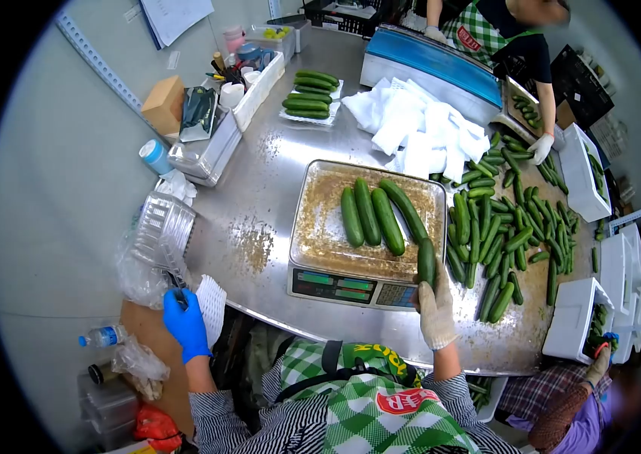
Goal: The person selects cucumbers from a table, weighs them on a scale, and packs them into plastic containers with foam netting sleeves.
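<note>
My right hand [437, 310], in a pale glove, is closed around the lower end of a cucumber [426, 259] at the right front corner of the scale. Several more cucumbers [366, 213] lie side by side on the worn metal pan of the scale [313, 242]. At the left, my left hand [186, 324] wears a blue glove, its fingers closed by the lower end of a stack of clear plastic trays [161, 231]. What those fingers pinch is hard to make out. A white textured pad [212, 309] is right beside this hand.
Loose cucumbers [498, 242] cover the table's right side, by white foam boxes [578, 314]. White cloths [419, 125] and a tray of cucumbers [310, 96] lie farther back. A co-worker's gloved hand [541, 148] touches the pile; another person [570, 401] is at lower right.
</note>
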